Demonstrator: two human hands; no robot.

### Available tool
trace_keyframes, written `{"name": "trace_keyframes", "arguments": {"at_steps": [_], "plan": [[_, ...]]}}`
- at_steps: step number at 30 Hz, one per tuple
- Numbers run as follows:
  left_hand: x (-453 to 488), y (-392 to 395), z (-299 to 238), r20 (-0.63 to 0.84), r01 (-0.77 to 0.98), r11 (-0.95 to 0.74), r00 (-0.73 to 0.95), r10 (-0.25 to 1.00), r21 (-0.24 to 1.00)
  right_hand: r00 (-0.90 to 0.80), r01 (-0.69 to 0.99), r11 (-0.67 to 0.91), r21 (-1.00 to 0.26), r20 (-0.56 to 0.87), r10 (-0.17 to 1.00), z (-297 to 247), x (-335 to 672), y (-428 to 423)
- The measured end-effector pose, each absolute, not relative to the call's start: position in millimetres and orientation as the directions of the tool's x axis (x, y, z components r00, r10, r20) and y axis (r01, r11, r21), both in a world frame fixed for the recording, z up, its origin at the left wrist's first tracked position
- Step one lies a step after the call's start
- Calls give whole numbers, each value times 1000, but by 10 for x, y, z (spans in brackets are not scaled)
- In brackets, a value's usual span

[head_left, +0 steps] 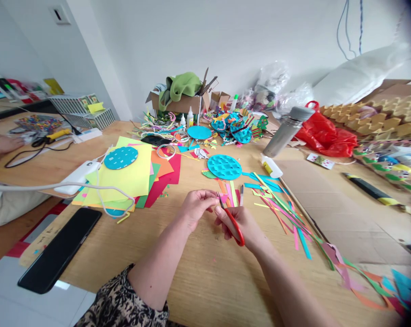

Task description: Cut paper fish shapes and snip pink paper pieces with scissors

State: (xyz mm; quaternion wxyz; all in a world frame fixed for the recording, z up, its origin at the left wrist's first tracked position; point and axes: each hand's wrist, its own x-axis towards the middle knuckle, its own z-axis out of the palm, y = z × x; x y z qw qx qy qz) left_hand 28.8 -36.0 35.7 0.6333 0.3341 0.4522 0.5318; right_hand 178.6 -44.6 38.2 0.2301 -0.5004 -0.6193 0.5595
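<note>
My right hand (248, 225) is closed around a pair of scissors (238, 234) with red handles, blades pointing up and away from me. My left hand (199, 205) is pinched close by the blades; what its fingertips hold is too small to make out. Just beyond the hands lies a blue paper oval (224, 167) with a raised pattern and a green paper piece (208, 173) at its left edge. Narrow coloured paper strips (283, 213) spread to the right, and a pen (242, 195) lies near my right hand.
Coloured paper sheets (142, 168) are stacked at left, with a white cable (90, 187) and a black phone (61, 250) nearby. A steel bottle (283, 134), cardboard (328, 204) and a box cutter (370, 188) are at right. Another person's hand (3, 143) rests at far left.
</note>
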Motion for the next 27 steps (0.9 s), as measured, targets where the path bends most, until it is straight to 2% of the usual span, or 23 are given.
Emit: {"name": "trace_keyframes", "arguments": {"at_steps": [27], "plan": [[283,-361,334,-226,-387,221,32,974,895,-374,389,-122,-913,-277,885,401,1770,-459]]}}
